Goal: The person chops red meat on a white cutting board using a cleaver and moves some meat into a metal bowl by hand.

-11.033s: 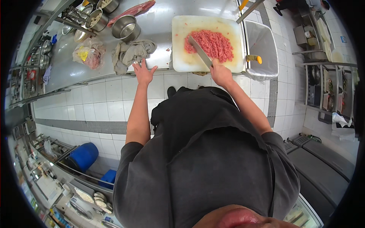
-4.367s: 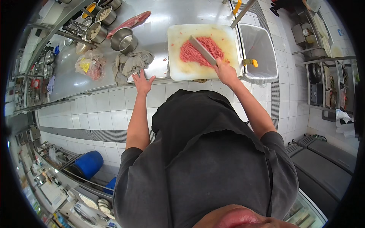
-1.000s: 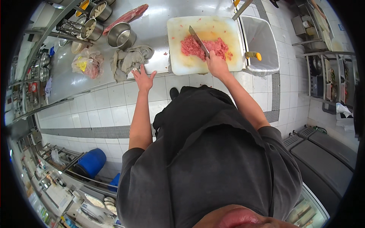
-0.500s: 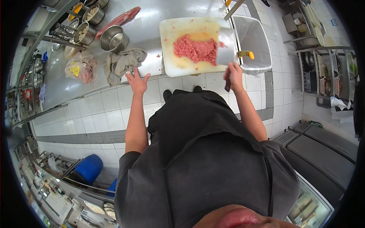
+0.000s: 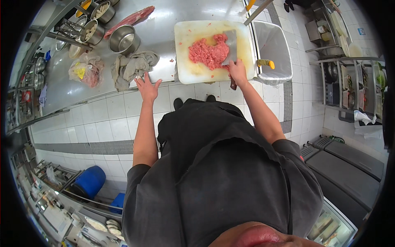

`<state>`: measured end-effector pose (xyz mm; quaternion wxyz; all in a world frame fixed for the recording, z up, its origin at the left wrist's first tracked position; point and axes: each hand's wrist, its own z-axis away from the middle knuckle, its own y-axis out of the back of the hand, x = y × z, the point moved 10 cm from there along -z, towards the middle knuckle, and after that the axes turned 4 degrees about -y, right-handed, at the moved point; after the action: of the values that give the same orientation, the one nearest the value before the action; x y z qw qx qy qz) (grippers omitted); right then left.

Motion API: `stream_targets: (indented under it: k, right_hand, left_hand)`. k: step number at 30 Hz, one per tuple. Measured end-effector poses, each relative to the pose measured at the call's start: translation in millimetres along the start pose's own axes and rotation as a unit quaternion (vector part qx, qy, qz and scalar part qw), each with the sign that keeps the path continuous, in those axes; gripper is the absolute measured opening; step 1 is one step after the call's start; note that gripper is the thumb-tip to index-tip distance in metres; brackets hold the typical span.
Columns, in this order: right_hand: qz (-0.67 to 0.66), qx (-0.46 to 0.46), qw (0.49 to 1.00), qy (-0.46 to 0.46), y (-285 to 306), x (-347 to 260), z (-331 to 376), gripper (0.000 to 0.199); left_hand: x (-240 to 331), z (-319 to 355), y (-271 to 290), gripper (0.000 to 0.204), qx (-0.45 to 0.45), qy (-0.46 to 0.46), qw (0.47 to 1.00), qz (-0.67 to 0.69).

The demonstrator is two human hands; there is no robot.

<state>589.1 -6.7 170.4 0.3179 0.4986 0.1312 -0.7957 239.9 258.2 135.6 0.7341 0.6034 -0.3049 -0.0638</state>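
Note:
A broad-bladed cleaver (image 5: 232, 46) is gripped by its dark handle in my right hand (image 5: 238, 73). Its blade meets the right side of a heap of minced meat (image 5: 209, 53). The mince lies on a thick white cutting board (image 5: 183, 75) at the table's front edge, and the board's surface is stained yellowish. My left hand (image 5: 147, 88) rests with spread fingers on the table edge, holding nothing. Its fingertips are beside a crumpled grey cloth (image 5: 132, 69), left of the board.
Behind the cloth stands a steel pot (image 5: 124, 40), near a long raw meat strip (image 5: 131, 20). A plastic bag of meat (image 5: 87, 71) lies further left. Right of the board are a lined bin (image 5: 275, 51) and a yellow handle (image 5: 265, 63). The steel table (image 5: 162, 37) carries several pots at left.
My right hand has brought the cleaver leftward from the board's right edge into the mince. The heap's right side is pushed in and reshaped. My left hand stays in place.

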Motion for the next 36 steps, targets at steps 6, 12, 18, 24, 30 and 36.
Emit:
stream_targets:
  k: [6,12,18,24,30,36]
  right_hand:
    - [0.558,0.076,0.786,0.253,-77,-59,31,0.019]
    - [0.429,0.082,0.838,0.327,-64,-129,76,0.023]
    - [0.552,0.043,0.817,0.161,-53,-53,44,0.023]
    - [0.369,0.079,0.894,0.240,-40,-112,70,0.028]
    - [0.505,-0.013,0.842,0.187,-52,-66,29,0.027]
    - [0.499,0.036,0.840,0.210,-45,-76,36,0.024]
  left_hand:
    - [-1,0,3,0.091,-0.007,0.003,1.000,-0.009]
    - [-6,3,1,0.091,0.006,0.004,1.000,-0.011]
    - [-2,-2,3,0.090,0.000,0.000,1.000,-0.011]
    - [-6,2,-2,0.091,0.001,0.006,1.000,-0.009]
    - [-4,2,-2,0.092,-0.010,0.010,1.000,-0.020]
    - [-4,-2,3,0.092,0.006,-0.002,1.000,-0.005]
